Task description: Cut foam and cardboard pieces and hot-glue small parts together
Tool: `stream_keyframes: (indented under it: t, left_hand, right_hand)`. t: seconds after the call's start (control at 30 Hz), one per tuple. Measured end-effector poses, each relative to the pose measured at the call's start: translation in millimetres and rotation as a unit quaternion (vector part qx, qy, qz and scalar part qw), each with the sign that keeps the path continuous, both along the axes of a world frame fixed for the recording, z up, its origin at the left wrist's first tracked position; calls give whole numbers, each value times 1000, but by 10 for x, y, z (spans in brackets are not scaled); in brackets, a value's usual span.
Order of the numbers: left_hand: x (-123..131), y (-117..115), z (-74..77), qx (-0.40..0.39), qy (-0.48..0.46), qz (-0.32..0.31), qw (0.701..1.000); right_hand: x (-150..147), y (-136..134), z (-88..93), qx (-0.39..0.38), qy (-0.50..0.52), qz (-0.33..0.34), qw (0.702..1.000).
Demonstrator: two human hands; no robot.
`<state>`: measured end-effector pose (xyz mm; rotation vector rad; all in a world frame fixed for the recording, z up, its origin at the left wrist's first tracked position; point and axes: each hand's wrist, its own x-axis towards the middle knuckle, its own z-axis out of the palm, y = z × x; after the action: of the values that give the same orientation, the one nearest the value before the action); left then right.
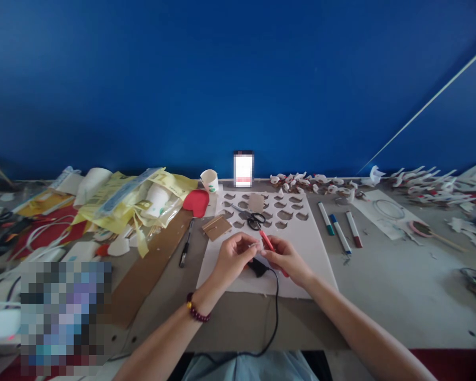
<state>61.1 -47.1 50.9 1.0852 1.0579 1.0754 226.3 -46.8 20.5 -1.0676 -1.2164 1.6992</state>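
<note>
Both my hands meet over the near part of a white foam sheet (301, 243) with several shaped holes cut in it. My right hand (287, 260) is closed around a red pen-like tool (268, 242), tip pointing up and left. My left hand (233, 254) pinches a small white piece right at that tip. A black corded device (258, 266) lies on the sheet between the two hands, its cable (275, 317) running down toward my lap.
Black scissors (255, 219) and a brown card piece (216, 227) lie beyond my hands. Three markers (340, 230) sit right of the sheet, a black pen (186, 248) left. Yellow bags (135, 203), a paper cup (210, 180), a phone (243, 169) and white cut-outs (416, 185) line the back.
</note>
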Motion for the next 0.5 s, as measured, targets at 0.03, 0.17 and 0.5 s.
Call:
stream_keyframes:
  t: [0.03,0.17,0.5]
  left_hand:
    - [-1,-3,5,-4,2,-3,1000]
    - [-19,2,3,9,20,5,1000]
    - [-68,56,-113,108,88,39,990]
  right_hand:
    - [-2,-3,-6,1,-1,2,1000]
    - [-6,-3,-7,1,7,-14,1000]
    - [-8,17,-4,-22,78,-54,995]
